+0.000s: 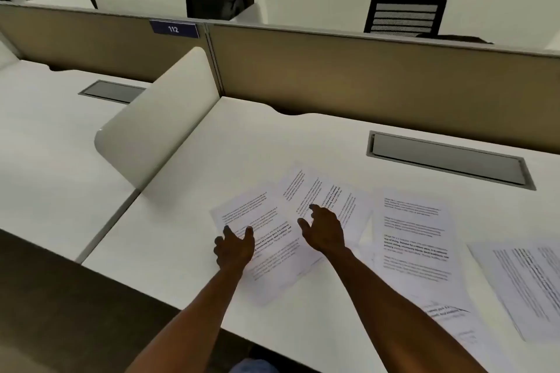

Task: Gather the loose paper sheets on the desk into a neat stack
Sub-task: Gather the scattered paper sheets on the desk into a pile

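Note:
Several printed paper sheets lie scattered on the white desk. A tilted sheet sits at the left of the spread, overlapped by another sheet behind it. My left hand rests on the tilted sheet's left edge, fingers spread. My right hand hovers over or touches the overlapping sheets, fingers apart, holding nothing. To the right lies an upright sheet, with another partly under it near the front edge. One more sheet lies at the far right.
A grey cable hatch is set in the desk behind the papers. A curved white divider stands at the left, a tan partition at the back with a "112" label. Black chairs stand beyond.

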